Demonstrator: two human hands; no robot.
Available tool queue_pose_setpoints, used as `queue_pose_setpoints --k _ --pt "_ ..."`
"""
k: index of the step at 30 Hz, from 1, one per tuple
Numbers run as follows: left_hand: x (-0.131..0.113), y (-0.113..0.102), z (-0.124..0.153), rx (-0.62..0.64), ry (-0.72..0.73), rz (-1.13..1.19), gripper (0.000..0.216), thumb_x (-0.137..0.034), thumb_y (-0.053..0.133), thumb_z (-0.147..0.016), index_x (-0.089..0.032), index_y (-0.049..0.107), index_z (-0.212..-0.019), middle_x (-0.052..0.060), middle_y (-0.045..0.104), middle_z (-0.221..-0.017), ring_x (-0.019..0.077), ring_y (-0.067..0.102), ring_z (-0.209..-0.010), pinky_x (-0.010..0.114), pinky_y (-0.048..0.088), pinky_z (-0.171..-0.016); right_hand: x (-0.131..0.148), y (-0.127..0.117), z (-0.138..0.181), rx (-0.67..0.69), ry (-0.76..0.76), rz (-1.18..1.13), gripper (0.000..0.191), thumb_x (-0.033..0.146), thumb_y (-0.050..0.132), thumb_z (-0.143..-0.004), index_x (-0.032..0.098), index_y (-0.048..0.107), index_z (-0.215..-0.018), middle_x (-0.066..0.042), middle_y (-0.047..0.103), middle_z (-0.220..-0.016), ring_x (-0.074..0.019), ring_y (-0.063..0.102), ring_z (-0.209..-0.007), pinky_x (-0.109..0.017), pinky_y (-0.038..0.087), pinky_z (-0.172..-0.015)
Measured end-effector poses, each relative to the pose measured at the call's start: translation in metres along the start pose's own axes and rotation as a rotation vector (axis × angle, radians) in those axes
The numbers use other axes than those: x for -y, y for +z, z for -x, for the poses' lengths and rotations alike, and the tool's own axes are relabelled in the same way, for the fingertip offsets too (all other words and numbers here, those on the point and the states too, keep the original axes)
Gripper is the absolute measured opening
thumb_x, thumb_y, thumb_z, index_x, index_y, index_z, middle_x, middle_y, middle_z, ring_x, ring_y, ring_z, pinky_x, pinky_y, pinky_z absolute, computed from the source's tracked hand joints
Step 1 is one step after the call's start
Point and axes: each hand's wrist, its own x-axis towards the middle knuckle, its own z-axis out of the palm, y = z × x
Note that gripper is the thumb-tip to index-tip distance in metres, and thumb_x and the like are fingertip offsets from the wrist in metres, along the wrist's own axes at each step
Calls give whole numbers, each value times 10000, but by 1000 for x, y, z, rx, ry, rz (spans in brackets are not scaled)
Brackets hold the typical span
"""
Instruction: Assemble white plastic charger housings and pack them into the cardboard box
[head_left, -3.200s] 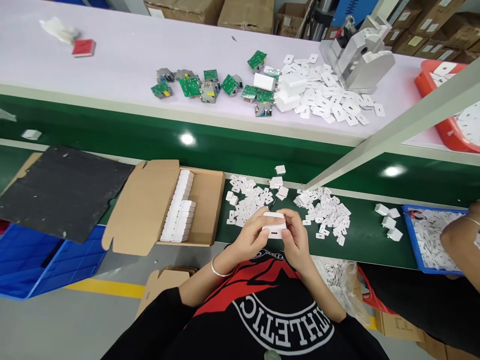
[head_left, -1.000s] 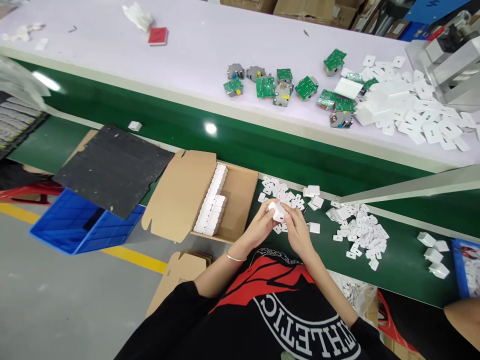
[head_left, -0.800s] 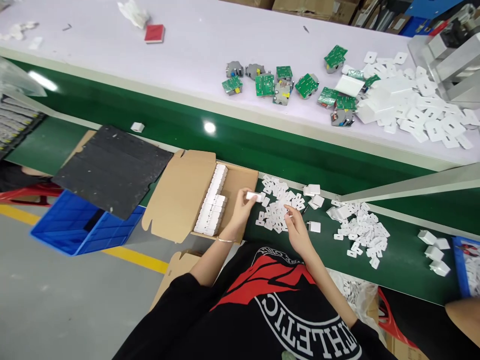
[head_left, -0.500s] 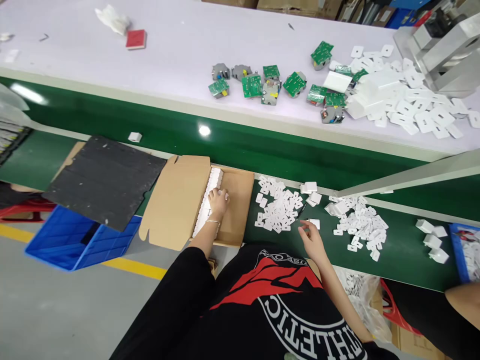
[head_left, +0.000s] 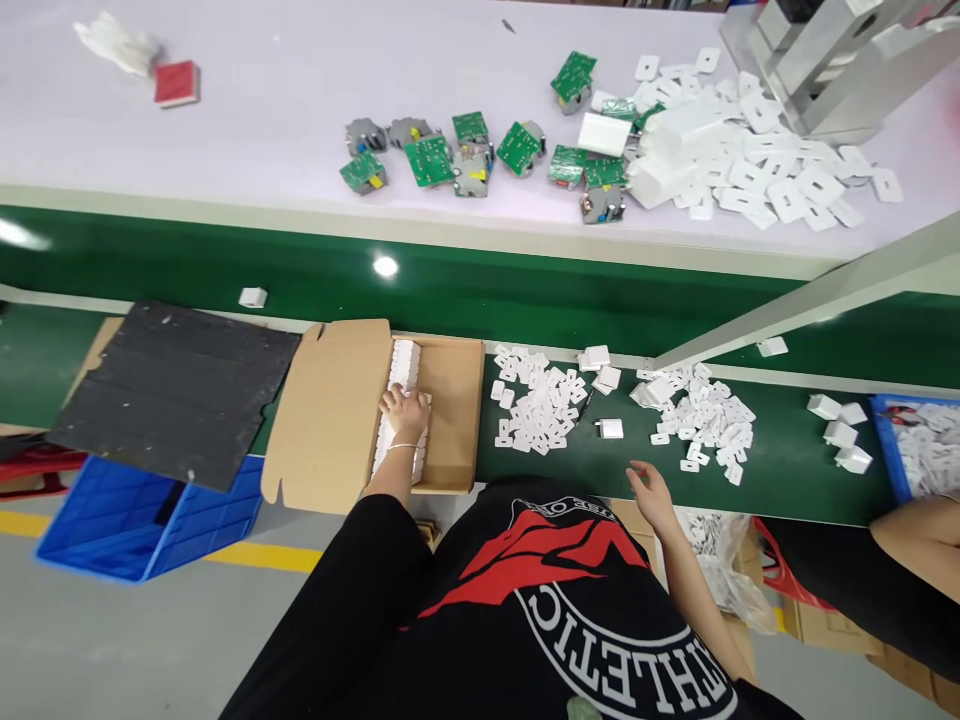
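Blocks point(head_left: 405, 362), small and white, stand in one row along the left wall of the box point(head_left: 454, 420). The row's long axis runs from the box's near edge to its far edge, away from us. Our left hand point(head_left: 405, 410) lies palm down on the middle of that row, wrist toward the box's near edge, fingers bent over the blocks. From this height we cannot tell whether they pinch one block or merely press on the row. The forearm rises from our body straight over the box's near edge.

Right of the box, on the green mat point(head_left: 780, 470), lie a pile of flat white plates point(head_left: 536, 410), then a lone block point(head_left: 610, 428), then a second pile point(head_left: 697, 415). Our right hand point(head_left: 651, 490) hovers open, fingers spread, holding nothing, well right of the box at the mat's near edge. The lone block lies ahead and to the left of it, nearer to it than to the left hand. Beyond the box, circuit boards point(head_left: 431, 160) lie on the pale table point(head_left: 262, 130).
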Motion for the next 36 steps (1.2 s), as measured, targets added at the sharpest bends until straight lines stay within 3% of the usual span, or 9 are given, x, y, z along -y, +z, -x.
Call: queue_pose_setpoints --k 4,8,14,17,21,25,29,33,36 --pt "-13 -13 7 -49 -2 21 447 -297 437 -988 -129 695 -1311 261 516 -1456 459 491 -1284 632 401 -1066 -32 -16 -11 -65 80 83 424 458 549 -826 146 680 -1083 -47 650 -796 -248 655 -706 -393 553 -674" --pt "-72 -18 45 -154 116 114 461 -233 485 -950 -88 616 -1368 270 518 -1368 443 494 -1271 601 424 -1053 -57 -29 -28 -151 140 190 440 364 576 -824 127 649 -1188 -80 659 -888 -270 659 -815 -391 544 -713" --pt "-212 16 159 233 772 211 371 -181 547 -952 -177 640 -1311 180 565 -1316 308 640 -1131 444 526 -1009 -65 -25 -53 -79 45 349 483 239 551 -933 159 596 -1407 -166 609 -1266 -229 636 -875 -318 494 -702" --pt "-275 43 202 362 887 185 480 -207 635 -927 -208 583 -1405 164 541 -1394 302 661 -1149 404 549 -977 -64 -19 -56 -10 -40 422 544 181 492 -985 212 528 -1527 -161 576 -1317 -231 638 -934 -306 488 -729" --pt "-333 70 220 471 866 144 655 -255 759 -865 -145 520 -1464 242 481 -1482 384 669 -1182 461 555 -971 -69 -19 -58 57 -90 493 611 149 461 -1003 210 436 -1611 -174 575 -1317 -245 652 -965 -312 497 -755" --pt "-358 79 210 570 787 187 516 -262 773 -864 -112 607 -1329 258 577 -1367 403 693 -1161 489 560 -976 -75 -26 -70 114 -108 522 642 139 440 -1013 238 374 -1645 -169 611 -1284 -234 670 -891 -314 500 -735" --pt "-356 69 205 692 714 386 482 -336 751 -888 -179 616 -1323 177 647 -1333 306 734 -1053 434 596 -928 -82 -37 -87 130 -115 508 549 147 394 -1041 218 456 -1581 -193 620 -1267 -237 673 -880 -322 500 -727" --pt "-345 37 224 810 661 660 552 -474 620 -970 -237 489 -1452 130 645 -1379 188 737 -914 361 636 -787 -88 -48 -96 115 -153 438 401 178 432 -1043 190 599 -1407 -201 595 -1326 -241 656 -912 -314 494 -718" --pt "-337 -2 246 889 606 1018 584 -525 652 -959 -253 480 -1447 141 604 -1450 190 706 -1031 324 618 -817 -90 -52 -95 84 -192 352 338 198 469 -1021 160 639 -1310 -198 594 -1360 -248 647 -935 -307 489 -699"
